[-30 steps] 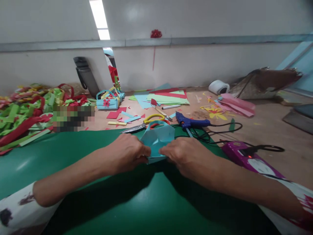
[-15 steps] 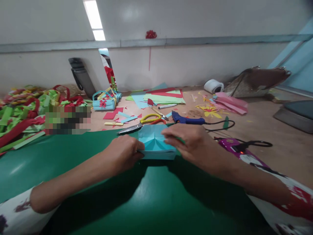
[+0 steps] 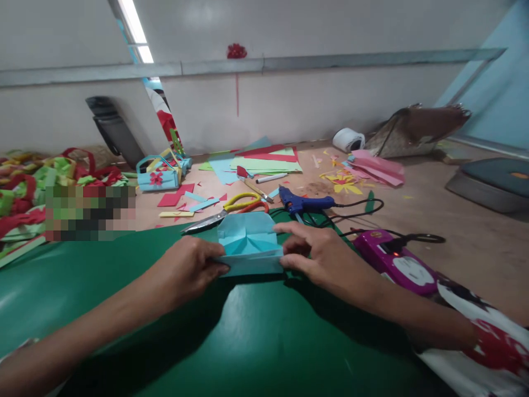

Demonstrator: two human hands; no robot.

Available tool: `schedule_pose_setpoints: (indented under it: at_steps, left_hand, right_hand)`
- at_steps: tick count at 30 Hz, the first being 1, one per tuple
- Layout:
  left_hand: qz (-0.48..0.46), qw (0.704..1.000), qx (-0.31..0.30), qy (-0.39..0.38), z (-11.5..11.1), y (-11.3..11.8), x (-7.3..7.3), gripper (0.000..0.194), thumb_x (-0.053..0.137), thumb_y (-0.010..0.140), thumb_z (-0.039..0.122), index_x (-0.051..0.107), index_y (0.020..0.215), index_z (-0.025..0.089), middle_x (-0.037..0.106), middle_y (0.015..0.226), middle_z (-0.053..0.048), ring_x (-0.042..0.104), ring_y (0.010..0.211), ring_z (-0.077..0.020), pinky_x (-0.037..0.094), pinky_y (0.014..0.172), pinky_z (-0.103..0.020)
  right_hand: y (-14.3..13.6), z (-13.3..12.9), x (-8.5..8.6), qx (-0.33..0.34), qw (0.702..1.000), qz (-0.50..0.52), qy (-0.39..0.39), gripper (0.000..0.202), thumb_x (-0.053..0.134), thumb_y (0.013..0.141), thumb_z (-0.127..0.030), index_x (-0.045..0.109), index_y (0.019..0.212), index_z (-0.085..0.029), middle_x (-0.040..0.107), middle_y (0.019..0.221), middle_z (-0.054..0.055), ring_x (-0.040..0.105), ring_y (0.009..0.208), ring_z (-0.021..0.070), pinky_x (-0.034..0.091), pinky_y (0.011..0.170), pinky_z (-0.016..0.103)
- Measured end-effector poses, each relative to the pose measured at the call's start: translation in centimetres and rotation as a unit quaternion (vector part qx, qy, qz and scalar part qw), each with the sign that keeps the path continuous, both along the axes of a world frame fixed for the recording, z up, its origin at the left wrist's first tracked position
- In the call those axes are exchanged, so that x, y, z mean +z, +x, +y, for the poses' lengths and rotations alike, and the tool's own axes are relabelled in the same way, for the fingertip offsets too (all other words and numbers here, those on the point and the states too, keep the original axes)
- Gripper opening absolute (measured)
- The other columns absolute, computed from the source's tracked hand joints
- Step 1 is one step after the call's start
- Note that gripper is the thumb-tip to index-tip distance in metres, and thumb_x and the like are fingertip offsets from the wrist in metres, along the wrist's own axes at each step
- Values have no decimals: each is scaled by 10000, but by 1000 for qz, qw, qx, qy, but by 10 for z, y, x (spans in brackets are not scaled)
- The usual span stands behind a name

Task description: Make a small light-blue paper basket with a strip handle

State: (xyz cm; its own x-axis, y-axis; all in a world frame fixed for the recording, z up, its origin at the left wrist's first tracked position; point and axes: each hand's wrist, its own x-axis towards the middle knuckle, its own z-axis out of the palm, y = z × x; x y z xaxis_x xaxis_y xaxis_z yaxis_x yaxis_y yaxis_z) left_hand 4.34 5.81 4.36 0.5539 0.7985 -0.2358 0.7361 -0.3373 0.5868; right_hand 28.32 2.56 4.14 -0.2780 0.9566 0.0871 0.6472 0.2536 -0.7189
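Note:
A light blue folded paper box [image 3: 252, 264], its back flap upright and creased folds showing inside, is held just above the green surface [image 3: 256, 336]. My left hand [image 3: 194, 264] pinches its left end between thumb and fingers. At the right end, my right hand [image 3: 318, 251] grips the box, index finger along the back flap and thumb by the front corner. Directly behind the box lie scissors [image 3: 231, 209] with yellow and orange handles. A blue glue gun [image 3: 306, 203] rests behind my right hand.
A purple power strip [image 3: 392, 259] with a lit red light and black cords lies at right. Coloured paper sheets [image 3: 264, 162], a small blue paper bag [image 3: 159, 179] and a dark bottle [image 3: 113, 132] stand or lie along the wall. Paper strips [image 3: 58, 176] are heaped at left.
My right hand has lowered from above the box's back flap to its right end. The box front has tilted to show more of its face. The view has shifted slightly right.

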Motion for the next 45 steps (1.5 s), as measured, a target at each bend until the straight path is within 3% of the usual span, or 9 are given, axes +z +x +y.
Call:
schedule_pose_setpoints:
  at_steps: [6, 17, 20, 24, 32, 36, 39, 42, 45]
  left_hand:
    - [-137, 964, 56, -220, 11, -8, 7, 381, 572, 767, 487, 487, 611, 151, 523, 501, 30, 406, 411, -67, 307, 408, -174]
    - [-151, 964, 51, -211, 18, -10, 3, 403, 550, 785, 515, 477, 627, 152, 535, 515, 31, 424, 434, -69, 330, 434, -178]
    - [-131, 974, 40, -181, 17, -8, 4, 407, 537, 789, 520, 461, 621, 158, 526, 521, 36, 420, 440, -72, 323, 438, -183]
    - [-92, 982, 21, -165, 16, -4, 2, 418, 470, 814, 536, 439, 622, 166, 517, 525, 34, 405, 432, -78, 307, 435, -192]
    - [64, 991, -55, 106, 7, 2, -4, 369, 330, 898, 386, 389, 599, 180, 366, 522, 39, 319, 476, -99, 250, 462, -219]
    - [136, 970, -48, 193, 0, 3, -7, 276, 370, 898, 339, 547, 761, 177, 494, 580, 12, 431, 507, -126, 303, 475, -229]
    - [131, 923, -40, 359, -9, 3, -10, 232, 482, 866, 312, 565, 1055, 207, 622, 888, -60, 578, 773, -204, 417, 576, -266]
    - [74, 843, -103, 523, -19, 3, -18, 342, 553, 841, 303, 525, 1162, 187, 573, 1158, -125, 504, 1080, -289, 457, 787, -371]
    - [61, 807, -175, 561, -25, 3, -32, 378, 530, 867, 283, 491, 1213, 136, 547, 1241, -138, 454, 1159, -302, 389, 922, -454]
  right_hand:
    - [1, 0, 2, -14, 993, 103, 50, 155, 533, 822, -169, 603, 956, -207, 677, 889, -12, 627, 809, 123, 466, 716, 216]
    - [1, -1, -2, -32, 989, 119, 80, 149, 558, 827, -199, 581, 974, -188, 678, 824, 1, 636, 736, 134, 499, 640, 228]
    - [1, -1, -4, -16, 974, 46, 220, 156, 552, 825, -158, 572, 978, -179, 659, 914, 40, 621, 849, 162, 503, 756, 283]
    - [0, -1, -10, 91, 904, -80, 410, 216, 558, 822, -188, 562, 1031, -133, 586, 1103, 149, 502, 1096, 255, 420, 938, 425]
    - [-6, 6, -25, 164, 907, -196, 335, 299, 504, 844, -178, 527, 1135, -112, 606, 1133, 142, 453, 1163, 302, 340, 932, 495]
    - [-6, 7, -32, 163, 904, -172, 356, 251, 406, 858, -72, 558, 1052, -116, 669, 972, 103, 509, 1091, 272, 296, 921, 487]
    - [-6, 8, -35, 162, 901, -156, 371, 269, 381, 846, -36, 570, 1011, -132, 681, 931, 78, 519, 1063, 260, 258, 938, 485]
    - [-7, 8, -36, 157, 901, -153, 376, 269, 381, 850, -44, 567, 1018, -141, 687, 938, 71, 528, 1048, 242, 233, 962, 475]
    - [-7, 7, -35, 157, 898, -151, 381, 270, 371, 852, -53, 574, 1010, -137, 688, 931, 81, 545, 1030, 234, 233, 966, 471]
